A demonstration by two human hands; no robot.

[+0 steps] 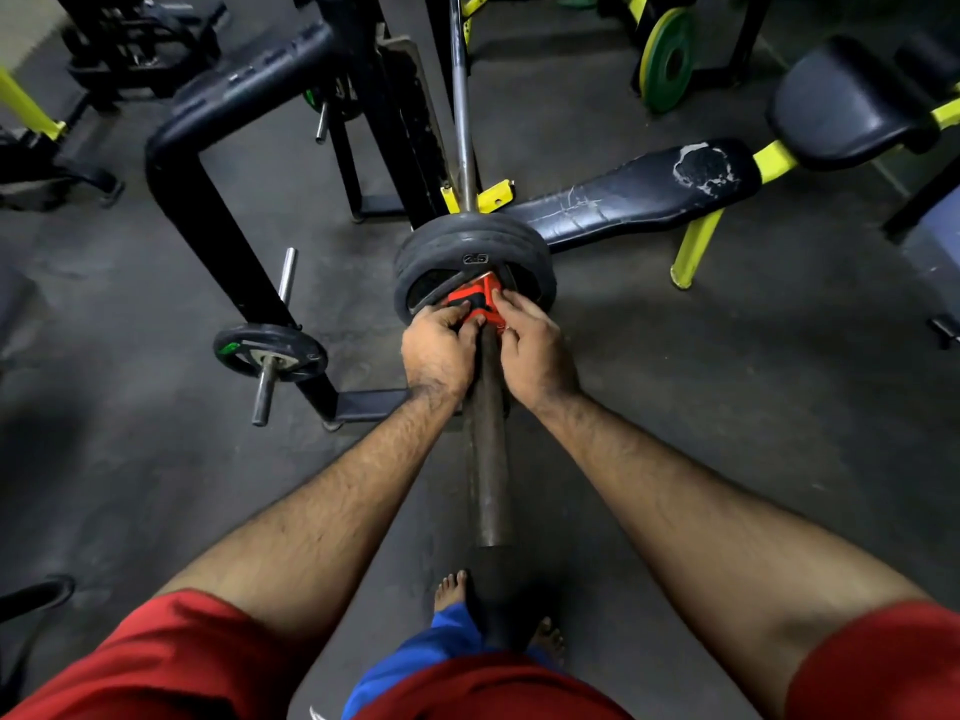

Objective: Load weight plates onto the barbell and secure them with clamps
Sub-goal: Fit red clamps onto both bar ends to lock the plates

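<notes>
The barbell sleeve (488, 459) runs from below me up to a stack of black weight plates (470, 239) on the bar; the front plate is marked 2.5. A red clamp (480, 298) with a black lever sits on the sleeve against the plates. My left hand (439, 348) grips the clamp's left side, fingers curled over the black lever. From the other side my right hand (532, 348) holds the clamp's right edge with curled fingers. The thin bar shaft (462, 96) continues beyond the plates on the rack.
A black rack frame (218, 163) stands left, with a small plate (270, 353) on a storage peg. A worn black bench (639, 192) with yellow legs lies right. A green-yellow plate (667, 59) leans at the back. My bare feet (452, 589) stand on the dark floor.
</notes>
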